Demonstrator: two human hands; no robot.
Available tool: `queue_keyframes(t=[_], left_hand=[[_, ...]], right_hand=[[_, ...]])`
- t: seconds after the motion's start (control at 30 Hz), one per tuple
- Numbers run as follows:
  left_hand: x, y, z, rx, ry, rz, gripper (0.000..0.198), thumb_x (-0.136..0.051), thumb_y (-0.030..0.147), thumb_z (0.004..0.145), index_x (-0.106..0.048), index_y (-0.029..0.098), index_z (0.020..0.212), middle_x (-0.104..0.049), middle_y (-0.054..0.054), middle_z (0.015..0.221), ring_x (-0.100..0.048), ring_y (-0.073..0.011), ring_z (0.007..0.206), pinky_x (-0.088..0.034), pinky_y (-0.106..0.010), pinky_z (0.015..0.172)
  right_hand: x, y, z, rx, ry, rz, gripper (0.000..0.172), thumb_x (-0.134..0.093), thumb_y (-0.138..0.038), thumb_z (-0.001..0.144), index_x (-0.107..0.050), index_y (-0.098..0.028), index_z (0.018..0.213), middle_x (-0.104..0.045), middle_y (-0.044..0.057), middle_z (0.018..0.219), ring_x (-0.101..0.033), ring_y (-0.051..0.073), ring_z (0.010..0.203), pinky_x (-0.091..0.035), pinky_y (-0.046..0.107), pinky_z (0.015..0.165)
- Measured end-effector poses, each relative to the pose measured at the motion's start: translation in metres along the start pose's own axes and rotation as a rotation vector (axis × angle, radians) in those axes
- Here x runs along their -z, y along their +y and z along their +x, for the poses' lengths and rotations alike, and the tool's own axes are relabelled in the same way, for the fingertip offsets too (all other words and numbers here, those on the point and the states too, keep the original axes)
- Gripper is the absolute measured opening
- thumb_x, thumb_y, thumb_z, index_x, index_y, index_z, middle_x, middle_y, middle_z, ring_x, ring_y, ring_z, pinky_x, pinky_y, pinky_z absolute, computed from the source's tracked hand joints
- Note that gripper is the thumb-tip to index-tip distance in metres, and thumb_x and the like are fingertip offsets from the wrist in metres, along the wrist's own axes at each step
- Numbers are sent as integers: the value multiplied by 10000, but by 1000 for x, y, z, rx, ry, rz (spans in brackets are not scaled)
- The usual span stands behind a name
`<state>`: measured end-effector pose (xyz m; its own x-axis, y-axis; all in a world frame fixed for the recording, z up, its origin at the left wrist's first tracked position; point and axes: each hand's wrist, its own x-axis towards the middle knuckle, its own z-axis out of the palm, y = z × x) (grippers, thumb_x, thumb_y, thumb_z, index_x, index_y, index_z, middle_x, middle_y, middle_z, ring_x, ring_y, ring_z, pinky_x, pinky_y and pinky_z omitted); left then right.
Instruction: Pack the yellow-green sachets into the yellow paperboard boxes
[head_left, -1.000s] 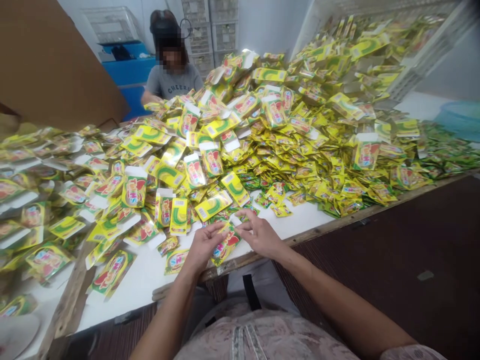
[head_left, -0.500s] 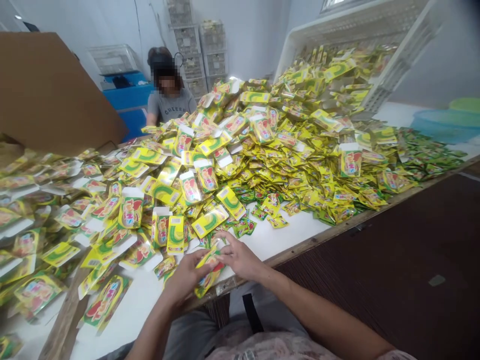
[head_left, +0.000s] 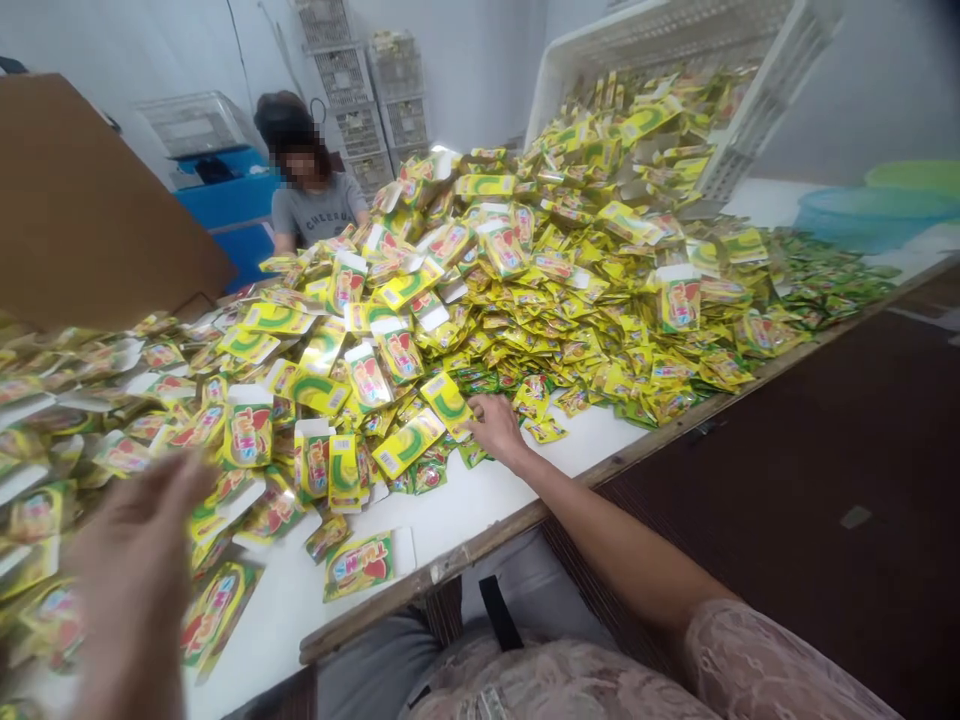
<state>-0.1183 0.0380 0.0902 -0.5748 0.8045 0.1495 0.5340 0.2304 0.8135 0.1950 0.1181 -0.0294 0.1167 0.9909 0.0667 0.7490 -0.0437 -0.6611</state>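
Note:
My right hand [head_left: 491,425] reaches forward to the near edge of a big heap of yellow-green packets and flat cartons [head_left: 525,290]. Its fingers curl down among small green sachets [head_left: 427,475] beside a yellow carton [head_left: 409,442]; what they grip is hidden. At the lower left my left hand [head_left: 135,560] is raised close to the camera and smeared by motion, so its fingers cannot be read. One printed flat carton [head_left: 360,562] lies alone on the white table [head_left: 480,495] near the front edge.
A tipped white crate [head_left: 750,90] spills packets at the back right. A brown cardboard sheet [head_left: 97,200] stands at the left. Another person [head_left: 307,195] sits across the table. Blue and green basins [head_left: 862,205] are at the far right. Stacked crates line the wall.
Both hands held one carton at the table edge. Now it lies on the table, my right hand has gone forward to the heap, and my left has swung out to the lower left.

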Motion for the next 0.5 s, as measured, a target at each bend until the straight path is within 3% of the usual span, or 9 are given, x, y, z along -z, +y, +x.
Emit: queue_keyframes(t=[0.1, 0.23, 0.33, 0.43, 0.5], left_hand=[[-59, -8, -24, 148, -298, -332, 474, -736, 541, 558, -679, 182, 862, -731, -7, 753, -663, -184, 707, -535, -333, 720], [-120, -6, -60, 384, -701, -532, 469, -765, 536, 527, -678, 122, 728, -708, -61, 637, -638, -165, 559, -529, -272, 586], [-136, -3, -76, 491, -847, -591, 402, -736, 509, 608, -692, 134, 744, -716, -71, 662, -650, -168, 571, -525, -260, 569], [-132, -5, -75, 626, -871, -639, 377, -659, 521, 701, -691, 149, 757, -723, -84, 684, -668, -169, 601, -535, -251, 591], [-126, -7, -71, 733, -914, -679, 481, -582, 585, 731, -687, 120, 796, -726, -124, 726, -683, -183, 634, -543, -255, 610]], right_hand=[[0, 7, -7, 50, 9, -3, 192, -692, -279, 718, -608, -180, 860, -593, 75, 966, -476, 236, 973, -382, 337, 825], [-3, 6, -5, 15, 60, 19, 451, -660, -353, 733, -523, -180, 1126, -603, 90, 1059, -469, 269, 1017, -368, 388, 844], [-6, -1, 1, 6, 5, 1, 505, -678, -337, 713, -515, -174, 1162, -627, 83, 992, -486, 275, 989, -367, 390, 834], [-6, -5, -4, 70, -40, 73, 281, -664, -250, 726, -606, -171, 989, -626, 66, 902, -515, 239, 907, -396, 332, 769], [-5, -3, -16, 245, -15, 140, 161, -597, -156, 759, -632, -176, 915, -619, 65, 907, -517, 219, 890, -403, 320, 765]])
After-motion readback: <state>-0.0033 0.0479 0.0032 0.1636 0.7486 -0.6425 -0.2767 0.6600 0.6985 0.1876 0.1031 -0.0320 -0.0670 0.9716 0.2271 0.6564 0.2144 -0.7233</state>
